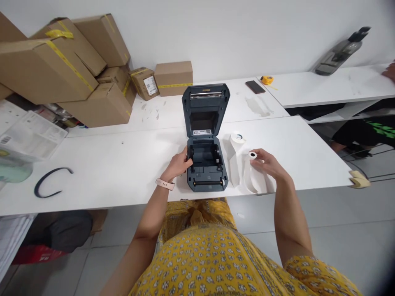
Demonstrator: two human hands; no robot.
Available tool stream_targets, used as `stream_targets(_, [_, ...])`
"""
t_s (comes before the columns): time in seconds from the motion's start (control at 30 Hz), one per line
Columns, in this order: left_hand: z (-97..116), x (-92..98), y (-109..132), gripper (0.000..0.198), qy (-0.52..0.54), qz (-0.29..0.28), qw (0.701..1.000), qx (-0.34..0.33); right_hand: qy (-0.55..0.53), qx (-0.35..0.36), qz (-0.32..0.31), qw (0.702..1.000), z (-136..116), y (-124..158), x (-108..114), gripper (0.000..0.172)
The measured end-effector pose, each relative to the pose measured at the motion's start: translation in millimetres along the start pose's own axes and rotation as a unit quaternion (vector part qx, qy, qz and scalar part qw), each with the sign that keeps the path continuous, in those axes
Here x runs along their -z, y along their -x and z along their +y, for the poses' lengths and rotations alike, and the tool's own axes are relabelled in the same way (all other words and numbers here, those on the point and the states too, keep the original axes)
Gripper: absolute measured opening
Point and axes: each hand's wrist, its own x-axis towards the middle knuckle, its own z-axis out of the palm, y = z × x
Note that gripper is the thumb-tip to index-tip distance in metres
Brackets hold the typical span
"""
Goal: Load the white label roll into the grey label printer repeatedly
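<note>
A dark grey label printer (pixel 207 166) stands on the white table with its lid (pixel 206 109) tilted up, the inner bay exposed. My left hand (pixel 179 164) grips the printer's left wall, thumb over the rim and the other fingers partly hidden. To the printer's right, my right hand (pixel 266 162) pinches a small white paper roll (pixel 252 156); a strip of its paper hangs loose toward the table's front edge. Between that roll and the printer sits another white paper roll (pixel 237 138), its unwound strip lying along the tabletop.
Cardboard boxes (pixel 101 98) are stacked at the back left, near a clear plastic container (pixel 31 135). A black headband-like loop (pixel 46 181) lies on the left. Behind are a phone (pixel 255 86), a yellow tape measure (pixel 267 80) and a dark bottle (pixel 339 53). Another person's leg (pixel 348 133) shows at right.
</note>
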Motion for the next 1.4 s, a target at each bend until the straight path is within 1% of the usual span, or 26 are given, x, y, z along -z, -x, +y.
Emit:
stream_targets(0.1, [2,0.6,1,0.066,0.002,0.0,1.0,0.002,-0.019,-0.008,-0.013,1.0,2,-4,-4,0.064])
stream_targets(0.2, [3,0.7,1,0.067,0.003,-0.003,1.0,0.003,-0.042,0.022,-0.001,0.999,-8,-9,5,0.075])
stream_targets(0.27, [1,0.4,1,0.068,0.004,-0.004,1.0,0.0,-0.016,0.046,0.006,0.999,-18,-20,12,0.083])
stream_targets(0.3, [0,0.2,0,0.069,0.004,-0.004,1.0,-0.003,0.019,0.051,-0.003,0.999,-23,-29,15,0.085])
stream_targets(0.37, [-2,-0.3,0,0.07,0.003,-0.003,1.0,-0.005,0.1,0.052,-0.041,0.993,-33,-52,17,0.09])
stream_targets(0.43, [-4,-0.9,-1,0.072,0.006,-0.003,1.0,-0.001,0.154,0.05,-0.093,0.982,-41,-76,14,0.092])
stream_targets(0.5, [-5,-1.6,-1,0.074,0.017,-0.011,1.0,0.006,0.171,0.046,-0.137,0.975,-47,-97,7,0.087])
stream_targets(0.57, [-7,-2.1,-2,0.073,0.026,-0.017,0.999,0.009,0.16,0.032,-0.16,0.974,-50,-109,2,0.077])
stream_targets(0.63, [-7,-2.4,-2,0.071,0.023,-0.016,1.0,0.006,0.126,0.017,-0.163,0.978,-53,-113,-1,0.07])
stream_targets(0.73, [-8,-2.5,-3,0.069,0.011,-0.01,1.0,0.001,0.013,0.027,-0.144,0.989,-66,-106,0,0.071])
stream_targets(0.8, [-8,-2.4,-3,0.068,0.008,-0.01,1.0,0.002,-0.059,0.067,-0.139,0.986,-85,-97,-2,0.072])
stream_targets(0.83, [-8,-2.2,-3,0.067,0.007,-0.011,1.0,0.002,-0.08,0.093,-0.149,0.981,-98,-91,-6,0.071])
stream_targets(0.9, [-7,-1.8,-3,0.064,0.005,-0.01,1.0,0.001,-0.074,0.142,-0.192,0.968,-129,-81,-17,0.067])
stream_targets(0.93, [-7,-1.5,-2,0.062,0.005,-0.009,1.0,-0.002,-0.048,0.165,-0.221,0.96,-146,-76,-25,0.068])
stream_targets(1.0, [-6,-1.0,-2,0.06,0.006,-0.007,1.0,-0.003,0.048,0.208,-0.28,0.936,-175,-68,-46,0.07])
stream_targets(1.07, [-4,-0.6,-1,0.06,0.007,-0.006,1.0,0.0,0.165,0.242,-0.326,0.899,-197,-63,-68,0.068])
stream_targets(1.1, [-4,-0.4,-1,0.061,0.008,-0.006,1.0,0.001,0.222,0.25,-0.338,0.88,-203,-61,-78,0.067])
stream_targets(1.17, [-4,-0.3,0,0.061,0.011,-0.005,1.0,0.0,0.318,0.243,-0.338,0.852,-208,-61,-95,0.066])
stream_targets(1.23, [-4,-0.4,0,0.059,0.014,-0.005,1.0,-0.001,0.385,0.223,-0.326,0.834,-205,-63,-108,0.068])
stream_targets(1.4, [-3,-0.6,0,0.058,0.006,-0.001,1.0,0.005,0.464,0.205,-0.307,0.805,-194,-74,-126,0.071])
